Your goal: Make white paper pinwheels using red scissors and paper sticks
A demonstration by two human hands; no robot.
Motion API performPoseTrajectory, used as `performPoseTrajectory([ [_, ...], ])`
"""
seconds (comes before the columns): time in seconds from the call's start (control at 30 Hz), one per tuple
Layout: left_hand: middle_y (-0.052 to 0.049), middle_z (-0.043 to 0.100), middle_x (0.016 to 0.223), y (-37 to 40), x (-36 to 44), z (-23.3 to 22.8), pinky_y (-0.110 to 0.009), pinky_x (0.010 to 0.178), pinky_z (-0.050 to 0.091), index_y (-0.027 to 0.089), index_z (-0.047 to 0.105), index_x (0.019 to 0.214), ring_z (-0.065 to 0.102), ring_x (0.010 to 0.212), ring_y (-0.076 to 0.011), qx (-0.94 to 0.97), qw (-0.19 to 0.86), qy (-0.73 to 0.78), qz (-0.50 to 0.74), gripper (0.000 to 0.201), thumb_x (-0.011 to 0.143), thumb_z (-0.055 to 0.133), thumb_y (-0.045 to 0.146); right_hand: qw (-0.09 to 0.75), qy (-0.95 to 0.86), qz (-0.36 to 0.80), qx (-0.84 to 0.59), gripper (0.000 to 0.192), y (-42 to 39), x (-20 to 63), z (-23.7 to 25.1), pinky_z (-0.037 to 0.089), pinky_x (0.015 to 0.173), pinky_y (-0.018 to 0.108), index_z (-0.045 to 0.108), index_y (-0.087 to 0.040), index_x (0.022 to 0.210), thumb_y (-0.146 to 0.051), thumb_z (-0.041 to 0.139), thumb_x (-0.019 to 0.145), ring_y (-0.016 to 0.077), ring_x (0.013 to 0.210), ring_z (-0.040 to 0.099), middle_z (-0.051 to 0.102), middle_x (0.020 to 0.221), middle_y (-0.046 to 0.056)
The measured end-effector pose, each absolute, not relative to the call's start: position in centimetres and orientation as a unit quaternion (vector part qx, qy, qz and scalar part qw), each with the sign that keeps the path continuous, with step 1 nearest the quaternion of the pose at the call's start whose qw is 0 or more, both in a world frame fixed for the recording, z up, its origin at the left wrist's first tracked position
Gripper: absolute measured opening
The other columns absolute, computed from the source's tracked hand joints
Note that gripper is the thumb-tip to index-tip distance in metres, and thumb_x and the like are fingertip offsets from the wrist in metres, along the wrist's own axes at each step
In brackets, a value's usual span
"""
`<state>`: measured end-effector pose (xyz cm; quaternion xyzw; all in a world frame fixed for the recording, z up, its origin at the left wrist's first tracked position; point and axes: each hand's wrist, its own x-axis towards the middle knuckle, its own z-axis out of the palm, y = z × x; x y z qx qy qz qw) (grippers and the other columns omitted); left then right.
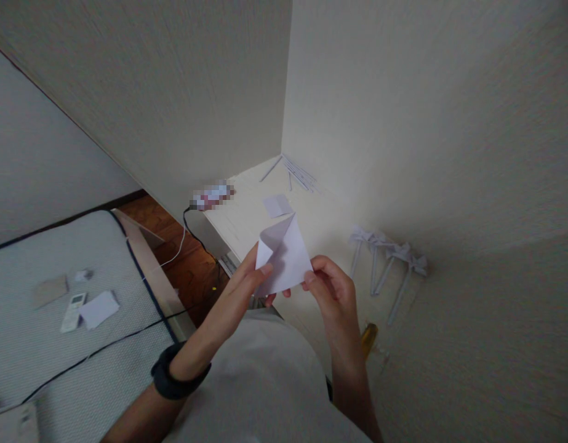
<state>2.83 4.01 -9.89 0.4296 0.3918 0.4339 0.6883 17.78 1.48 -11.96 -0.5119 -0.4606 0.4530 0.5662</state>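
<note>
A folded white paper piece (286, 253), roughly triangular with a raised flap, is held in front of me above a cream desk (247, 212). My left hand (247, 280) pinches its lower left edge with thumb and fingers. My right hand (327, 286) pinches its lower right corner. A dark band sits on my left wrist (173, 375).
On the desk lie a small white paper square (277, 205), thin paper sticks (298, 174) in the far corner, several folded paper flowers on stems (389, 261) by the right wall, and a yellow-capped object (369, 338). A mattress (29, 258) at left carries a remote (73, 311), papers and a cable.
</note>
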Motion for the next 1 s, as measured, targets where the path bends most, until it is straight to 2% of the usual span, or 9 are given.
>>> performPoseTrajectory([
  [0.13,-0.003,0.071,0.093,4.3,2.9,-10.2,-0.029,0.060,0.050,0.021,0.065,0.113,0.064,0.078,-0.0217,0.394,0.640,0.466,0.467,0.036,0.082,0.059,0.038,0.563,-0.468,0.433,-0.525,0.016,1.4,17.9,-12.3,0.040,0.065,0.028,0.056,-0.022,0.074,-0.031,0.060,0.086,0.0155,0.068,0.053,0.054,0.067,-0.003],
  [0.23,-0.004,0.072,0.100,4.5,2.7,-10.9,-0.032,0.075,0.053,0.018,0.068,0.098,0.065,0.091,-0.0239,0.342,0.593,0.528,0.502,0.030,0.074,0.065,0.035,0.567,-0.466,0.426,-0.530,0.015,1.4,18.0,-12.3,0.040,0.065,0.028,0.057,-0.022,0.073,-0.030,0.060,0.085,0.0150,0.066,0.052,0.051,0.065,-0.004],
  [0.3,-0.005,0.074,0.098,4.5,2.6,-11.3,-0.033,0.079,0.053,0.017,0.070,0.092,0.065,0.092,-0.0244,0.330,0.571,0.551,0.511,0.029,0.069,0.071,0.035,0.564,-0.464,0.431,-0.531,0.014,1.4,18.1,-12.2,0.039,0.064,0.028,0.057,-0.022,0.073,-0.030,0.060,0.085,0.0151,0.066,0.052,0.051,0.065,-0.003],
  [0.4,-0.007,0.076,0.099,4.5,2.5,-11.7,-0.034,0.082,0.053,0.016,0.072,0.093,0.067,0.091,-0.0244,0.350,0.572,0.543,0.506,0.035,0.067,0.080,0.037,0.557,-0.463,0.437,-0.534,0.015,1.5,18.4,-12.1,0.038,0.063,0.029,0.056,-0.022,0.072,-0.031,0.059,0.084,0.0152,0.065,0.051,0.051,0.065,-0.003],
  [0.53,-0.008,0.077,0.101,4.4,2.6,-11.7,-0.034,0.080,0.055,0.016,0.073,0.098,0.068,0.087,-0.0237,0.374,0.573,0.532,0.498,0.039,0.067,0.083,0.038,0.560,-0.458,0.433,-0.538,0.016,1.4,18.6,-12.4,0.039,0.063,0.029,0.057,-0.022,0.073,-0.032,0.059,0.085,0.0153,0.065,0.050,0.051,0.066,-0.003],
  [0.7,0.000,0.070,0.074,4.4,2.5,-10.9,-0.024,0.057,0.047,0.018,0.072,0.085,0.061,0.064,-0.0162,0.446,0.566,0.528,0.449,0.025,0.071,0.080,0.037,0.550,-0.465,0.446,-0.532,0.011,1.3,18.5,-12.3,0.045,0.066,0.028,0.062,-0.022,0.087,-0.033,0.062,0.086,0.0176,0.077,0.058,0.061,0.079,0.001],
  [0.77,0.001,0.065,0.069,4.5,2.5,-10.5,-0.022,0.053,0.042,0.018,0.071,0.082,0.056,0.060,-0.0140,0.479,0.576,0.510,0.422,0.020,0.074,0.077,0.035,0.541,-0.465,0.463,-0.526,0.015,1.3,18.3,-12.1,0.047,0.070,0.029,0.062,-0.023,0.094,-0.034,0.065,0.085,0.0191,0.083,0.061,0.065,0.086,0.002],
  [0.87,-0.002,0.067,0.076,4.7,2.6,-10.1,-0.024,0.059,0.044,0.017,0.073,0.079,0.058,0.068,-0.0157,0.539,0.577,0.466,0.400,0.014,0.077,0.074,0.031,0.534,-0.463,0.470,-0.529,0.019,1.3,17.7,-11.9,0.048,0.076,0.032,0.062,-0.023,0.097,-0.032,0.069,0.082,0.0203,0.087,0.062,0.067,0.092,0.003],
  [1.0,-0.005,0.070,0.081,5.0,2.8,-9.9,-0.028,0.069,0.047,0.018,0.076,0.078,0.061,0.076,-0.0189,0.582,0.556,0.450,0.386,0.011,0.078,0.070,0.027,0.529,-0.449,0.451,-0.561,0.015,1.5,17.4,-12.1,0.048,0.072,0.032,0.064,-0.022,0.095,-0.029,0.068,0.082,0.0193,0.081,0.062,0.067,0.087,0.002],
])
